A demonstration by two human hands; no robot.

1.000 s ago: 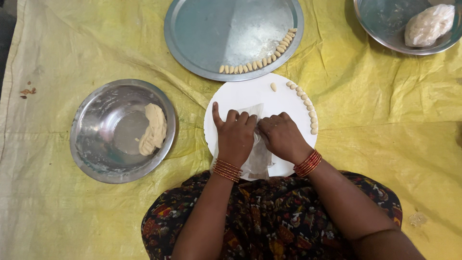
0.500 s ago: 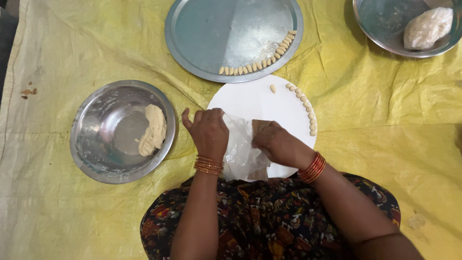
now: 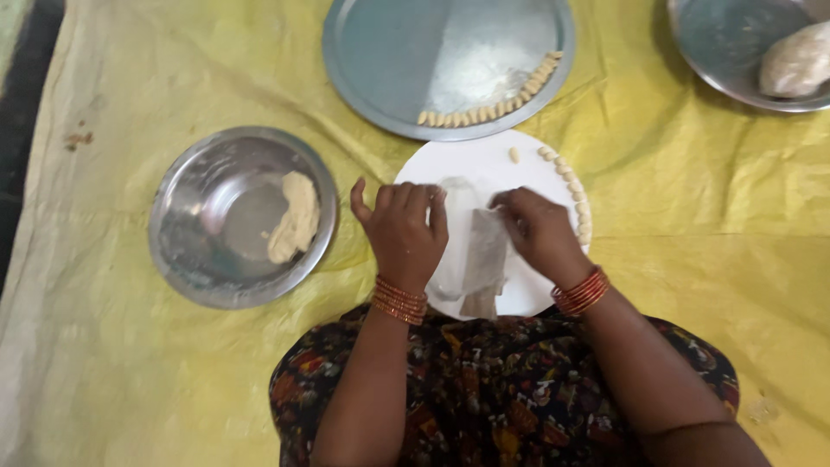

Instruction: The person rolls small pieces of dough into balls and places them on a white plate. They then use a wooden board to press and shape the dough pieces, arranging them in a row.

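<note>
Over a round white board [image 3: 484, 164] lying on a yellow sheet [image 3: 130, 389], a person seated on the floor is working with both bare hands, seen from above; the left hand [image 3: 402, 229] is resting palm down with its fingers curled over the left edge of a clear plastic sheet [image 3: 474, 259], seemingly pinning it, though the fingertips are hidden and the exact grip cannot be told; the right hand [image 3: 538, 232] is pinching the sheet's upper right edge between thumb and fingers and is lifting or folding it, so the plastic is standing partly up off the board; red-and-gold bangles are circling both wrists.

Small shaped dough pieces [image 3: 571, 186] are lying in a curved row along the board's right rim; more of them are lining the near edge of a large steel plate [image 3: 389, 52] just beyond the board; to the left, a steel bowl [image 3: 186, 259] is holding a flattened lump of pale dough [image 3: 294, 216]; at the top right, a second steel bowl [image 3: 709, 52] is holding a larger dough ball [image 3: 795, 60].

Handling the film well probably calls for keeping the left hand flat and steady while the right is peeling slowly and low, so the thin plastic is not tearing or crumpling and the finished row beside it is not getting brushed.
</note>
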